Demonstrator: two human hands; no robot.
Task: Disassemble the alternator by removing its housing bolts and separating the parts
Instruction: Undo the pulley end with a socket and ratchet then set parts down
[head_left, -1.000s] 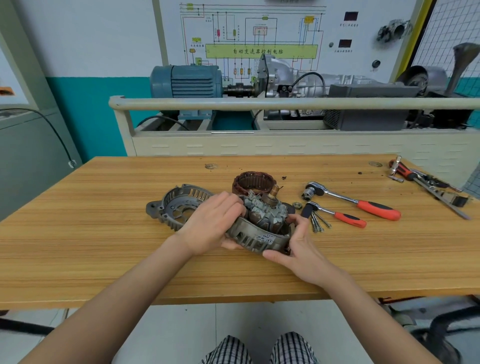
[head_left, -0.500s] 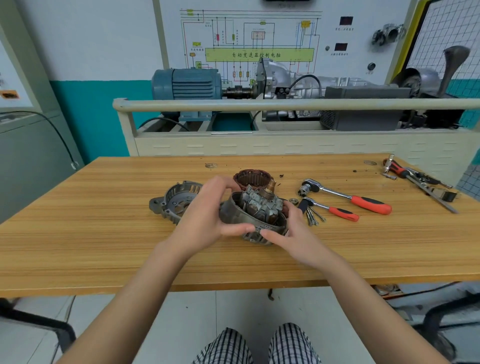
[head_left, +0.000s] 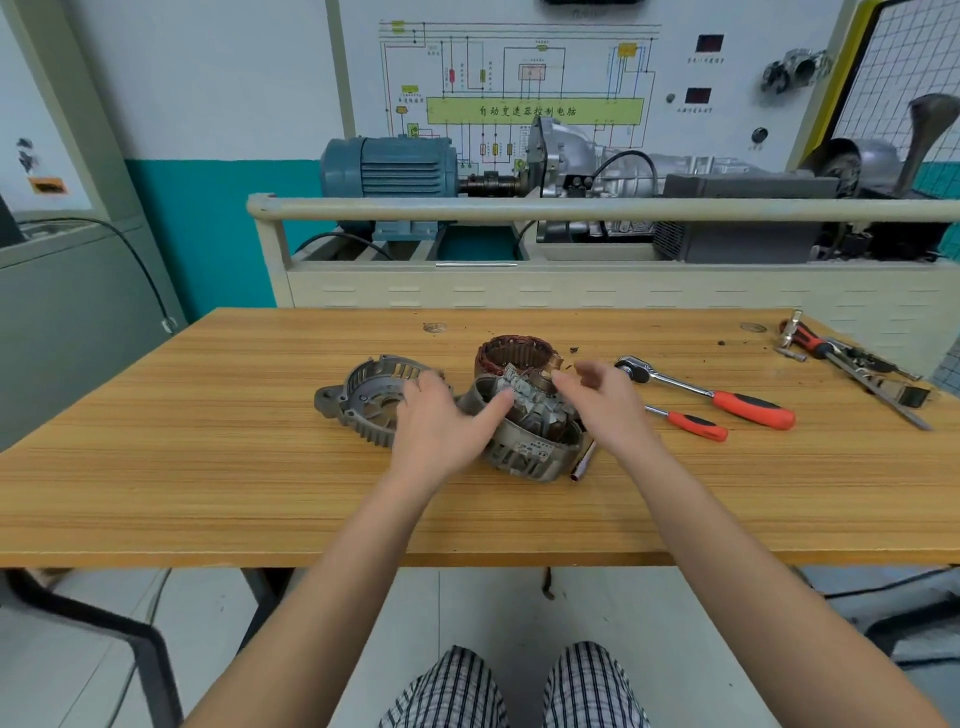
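— On the wooden table (head_left: 208, 467), what lies there, counted?

— One rotor in its housing half (head_left: 535, 441) at centre; one empty end housing (head_left: 363, 400) at 9 o'clock; one stator ring (head_left: 514, 353) at 12; two red-handled ratchets (head_left: 727, 400) at 3.

— Hands?

— Left hand (head_left: 441, 421) spread, thumb on the rotor; right hand (head_left: 602, 400) blurred, fingers loose, gripping nothing.

— Room?

— Bare wood at 6, to the near edge.

green strip (head_left: 535, 110) on panel: 自动变速器控制电脑
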